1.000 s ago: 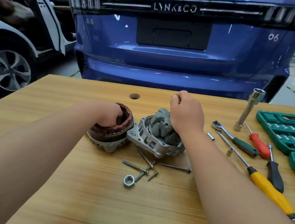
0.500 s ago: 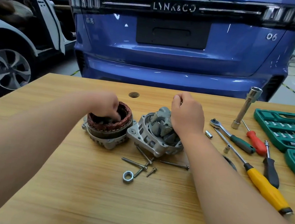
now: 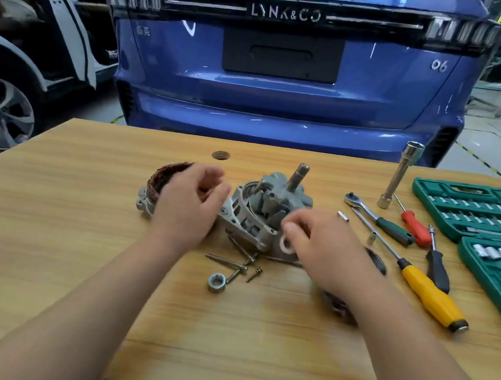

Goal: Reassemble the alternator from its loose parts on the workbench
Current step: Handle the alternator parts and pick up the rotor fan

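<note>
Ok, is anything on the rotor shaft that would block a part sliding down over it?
Nothing visible. The threaded shaft stands bare above the rotor; the left hand and right hand are lower, and the nut lies on the bench.

My left hand, blurred and loosely curled, is in front of the copper-wound stator; I can't tell if it touches. My right hand pinches a pale ring just beside the housing, whose rotor shaft sticks up. Bolts and a nut lie on the bench, with a yellow screwdriver to the right.
</note>
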A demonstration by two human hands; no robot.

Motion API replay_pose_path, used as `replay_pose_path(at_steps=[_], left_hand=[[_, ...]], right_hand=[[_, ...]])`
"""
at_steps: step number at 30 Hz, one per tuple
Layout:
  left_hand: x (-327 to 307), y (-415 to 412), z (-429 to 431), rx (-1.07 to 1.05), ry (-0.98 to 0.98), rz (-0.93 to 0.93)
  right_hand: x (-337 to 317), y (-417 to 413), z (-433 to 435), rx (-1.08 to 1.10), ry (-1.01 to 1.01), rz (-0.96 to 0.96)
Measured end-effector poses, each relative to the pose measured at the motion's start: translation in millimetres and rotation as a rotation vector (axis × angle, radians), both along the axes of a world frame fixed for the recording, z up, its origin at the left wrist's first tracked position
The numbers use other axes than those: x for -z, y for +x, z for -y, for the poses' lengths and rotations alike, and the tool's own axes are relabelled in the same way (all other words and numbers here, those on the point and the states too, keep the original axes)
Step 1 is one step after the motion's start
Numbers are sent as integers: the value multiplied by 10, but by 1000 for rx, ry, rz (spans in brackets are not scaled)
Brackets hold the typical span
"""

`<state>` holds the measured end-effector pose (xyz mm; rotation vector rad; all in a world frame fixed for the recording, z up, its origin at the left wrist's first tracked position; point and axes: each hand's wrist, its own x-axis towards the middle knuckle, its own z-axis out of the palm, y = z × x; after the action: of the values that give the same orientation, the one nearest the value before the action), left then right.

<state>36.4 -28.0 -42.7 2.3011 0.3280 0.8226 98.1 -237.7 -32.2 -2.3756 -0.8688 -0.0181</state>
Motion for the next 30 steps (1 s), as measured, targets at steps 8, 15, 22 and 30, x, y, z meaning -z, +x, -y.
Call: replay_pose_path(at_steps=[8, 15, 22, 30], left_hand=[[99, -93, -646, -13, 514, -416], [-56, -234, -656, -42, 61, -240], [-344, -358, -824, -252, -348, -45], [-360, -415, -1083, -245, -677, -86]], right_hand=[[215, -135, 66, 103, -377, 355], [72, -487, -394, -73, -24, 196], [80, -585, -1496, -176, 82, 32], [-17, -562, -1920, -283, 64, 263]])
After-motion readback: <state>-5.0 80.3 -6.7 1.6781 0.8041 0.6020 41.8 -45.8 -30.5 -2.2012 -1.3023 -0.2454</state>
